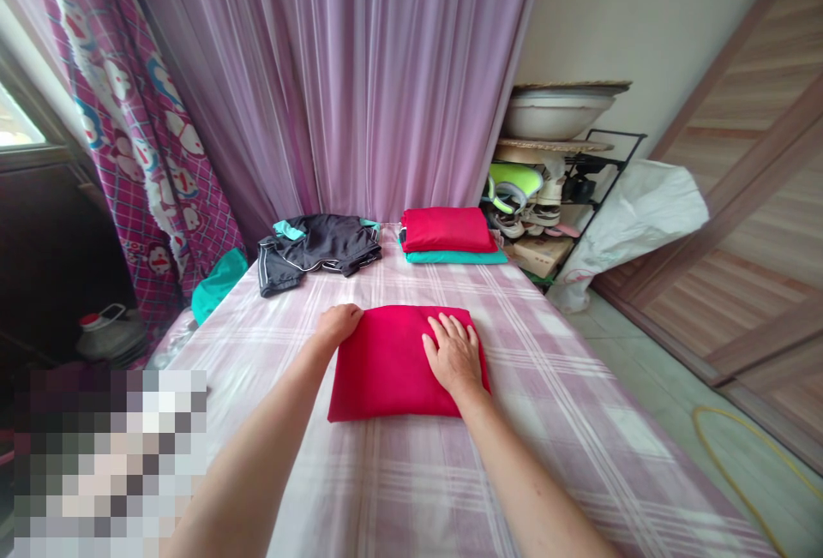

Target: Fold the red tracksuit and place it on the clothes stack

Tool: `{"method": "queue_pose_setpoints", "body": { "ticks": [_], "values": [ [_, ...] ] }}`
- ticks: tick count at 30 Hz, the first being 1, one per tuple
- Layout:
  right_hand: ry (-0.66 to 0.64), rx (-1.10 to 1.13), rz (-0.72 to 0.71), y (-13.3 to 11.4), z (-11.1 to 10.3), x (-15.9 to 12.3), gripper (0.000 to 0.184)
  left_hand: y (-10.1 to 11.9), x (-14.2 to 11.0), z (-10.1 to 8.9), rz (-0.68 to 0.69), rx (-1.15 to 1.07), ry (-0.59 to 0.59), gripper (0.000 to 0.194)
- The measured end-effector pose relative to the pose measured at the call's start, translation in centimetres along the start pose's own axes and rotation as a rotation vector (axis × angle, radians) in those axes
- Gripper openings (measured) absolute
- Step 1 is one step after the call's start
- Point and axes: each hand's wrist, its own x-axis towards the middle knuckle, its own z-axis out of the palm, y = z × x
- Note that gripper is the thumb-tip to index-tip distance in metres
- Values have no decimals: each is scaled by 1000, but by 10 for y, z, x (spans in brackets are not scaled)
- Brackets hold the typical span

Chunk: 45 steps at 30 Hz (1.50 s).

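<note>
"What's on the plaid bedsheet [566, 429]?"

"A folded red cloth [392, 365], straight ahead, its long side running crosswise."

"And the hands?"

"Apart, neither gripping: the left hand [335, 324] rests at its far left corner, the right hand [455, 357] lies flat on its right end."

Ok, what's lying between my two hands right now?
The head view shows a folded red cloth there, with your left hand at its edge and your right hand flat on top.
</note>
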Motion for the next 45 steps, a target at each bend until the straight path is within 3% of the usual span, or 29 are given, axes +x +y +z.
{"method": "queue_pose_setpoints", "body": {
  "ticks": [5,9,15,19,22,25,30,34,39,45],
  "values": [
    [-26,1,11,-1,-3,0,43,-2,25,-16,76,53,-258,28],
    [-19,4,12,-1,-3,0,43,0,38,-26,114,89,-434,37],
    [-12,22,10,-1,-2,0,43,3,43,-30,109,121,-534,38],
    [-24,24,15,-2,-4,1,43,0,38,-28,95,100,-460,32],
    [-25,31,16,-2,-5,1,43,-5,31,-26,62,70,-338,28],
    [-18,29,13,-2,-5,0,43,-12,21,-22,2,38,-215,36],
    [-19,15,3,-1,-4,0,43,-22,-16,-3,-104,-35,-20,56],
    [-19,10,2,-1,-3,0,43,-26,-54,15,-184,-103,99,56],
    [5,17,-10,0,-1,-1,43,-27,-84,25,-197,-187,108,53],
    [9,17,-12,1,-1,-2,44,-24,-91,25,-196,-181,86,53]
  ]
}}
